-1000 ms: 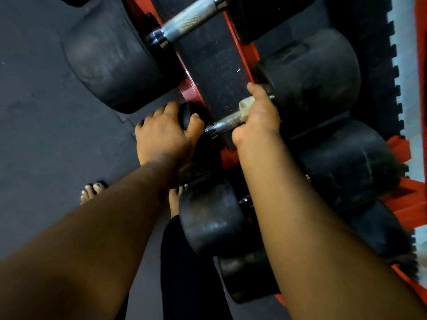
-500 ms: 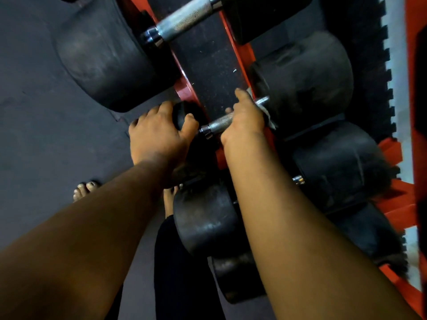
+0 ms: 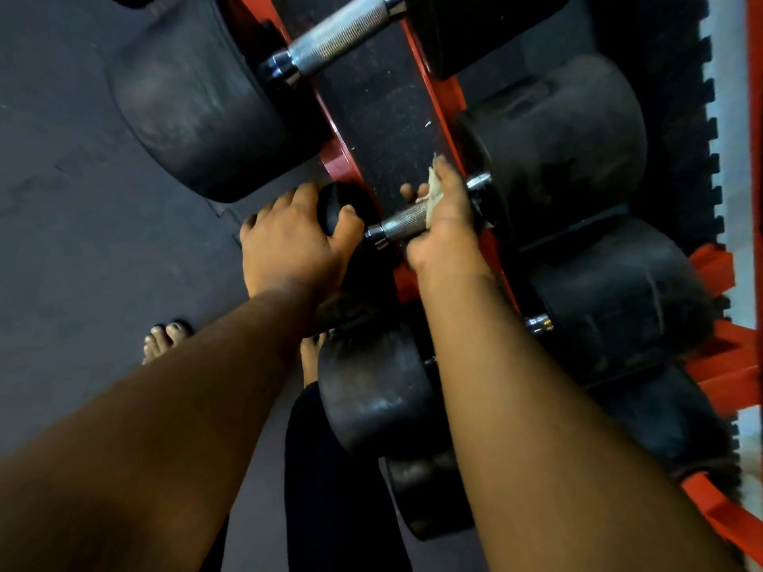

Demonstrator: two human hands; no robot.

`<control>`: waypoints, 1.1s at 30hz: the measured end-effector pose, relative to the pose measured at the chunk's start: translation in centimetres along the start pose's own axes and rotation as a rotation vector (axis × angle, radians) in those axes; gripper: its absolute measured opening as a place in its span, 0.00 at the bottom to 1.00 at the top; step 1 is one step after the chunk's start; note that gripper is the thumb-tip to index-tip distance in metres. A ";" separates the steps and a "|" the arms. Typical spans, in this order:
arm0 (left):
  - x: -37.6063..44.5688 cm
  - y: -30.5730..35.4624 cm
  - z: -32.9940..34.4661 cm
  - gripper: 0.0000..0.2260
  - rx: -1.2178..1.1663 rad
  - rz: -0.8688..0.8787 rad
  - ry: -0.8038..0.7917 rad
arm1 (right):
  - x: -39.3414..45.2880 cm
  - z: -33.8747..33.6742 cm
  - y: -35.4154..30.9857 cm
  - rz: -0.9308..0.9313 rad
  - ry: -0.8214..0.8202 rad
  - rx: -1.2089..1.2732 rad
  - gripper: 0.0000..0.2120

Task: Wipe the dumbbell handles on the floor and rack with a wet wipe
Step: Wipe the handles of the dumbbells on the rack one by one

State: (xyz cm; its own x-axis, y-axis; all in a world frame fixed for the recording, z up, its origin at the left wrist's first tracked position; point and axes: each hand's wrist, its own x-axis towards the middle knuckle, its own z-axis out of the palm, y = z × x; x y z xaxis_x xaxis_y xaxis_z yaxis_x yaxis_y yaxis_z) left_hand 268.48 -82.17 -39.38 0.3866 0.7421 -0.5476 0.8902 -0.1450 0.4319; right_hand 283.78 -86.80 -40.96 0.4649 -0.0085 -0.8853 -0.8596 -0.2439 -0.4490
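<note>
A black dumbbell lies across the red rack point(image 3: 441, 101), its knurled steel handle point(image 3: 402, 222) bare near the left collar. My right hand point(image 3: 444, 218) is curled round this handle with a crumpled beige wet wipe point(image 3: 431, 185) pressed between palm and metal. My left hand point(image 3: 291, 245) grips the rim of the dumbbell's small left head point(image 3: 336, 210), fingers curved over it. The big right head point(image 3: 557, 142) sits just beyond my right hand. Another dumbbell's handle point(image 3: 340, 37) shows higher up on the rack.
Several more black dumbbells crowd the rack below, one head point(image 3: 371, 390) between my forearms. Grey rubber floor point(image 3: 82, 200) spreads to the left, where my bare toes point(image 3: 163, 338) show. Toothed black mat edge point(image 3: 710, 117) and a pale strip lie right.
My right hand has slid along the handle toward the right head, baring more knurled steel on the left, and the wipe now shows at the fingers. My left hand keeps its grip.
</note>
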 end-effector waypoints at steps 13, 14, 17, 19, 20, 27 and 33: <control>0.0 0.1 0.0 0.28 0.015 -0.014 -0.001 | -0.8 -0.1 3.2 0.073 -0.023 -0.167 0.16; 0.0 0.1 0.0 0.29 0.014 -0.015 -0.001 | -0.8 -0.6 2.6 0.090 -0.090 -0.157 0.14; 0.0 0.1 0.0 0.29 0.011 -0.010 -0.004 | 0.0 -1.2 1.3 -0.013 -0.145 0.044 0.08; 0.0 0.0 0.0 0.29 0.016 -0.008 -0.005 | 0.4 -1.0 0.8 -0.086 -0.088 0.086 0.07; 0.0 0.0 0.0 0.29 0.018 -0.008 -0.004 | 0.4 -0.9 0.7 -0.105 -0.061 0.062 0.09; -0.1 0.2 -0.1 0.26 0.024 -0.004 -0.003 | -2.4 -0.8 3.7 0.027 -0.036 -0.383 0.28; 0.0 0.1 0.0 0.27 0.022 -0.002 0.001 | -4.3 -2.4 5.1 -0.018 -0.105 -0.808 0.12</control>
State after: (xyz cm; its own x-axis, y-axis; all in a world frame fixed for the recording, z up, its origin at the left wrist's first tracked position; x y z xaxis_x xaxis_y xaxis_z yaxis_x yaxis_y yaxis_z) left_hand 268.53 -82.22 -39.33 0.3847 0.7429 -0.5478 0.8960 -0.1581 0.4149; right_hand 277.85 -90.40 -39.13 0.4205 0.0833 -0.9035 -0.4152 -0.8677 -0.2732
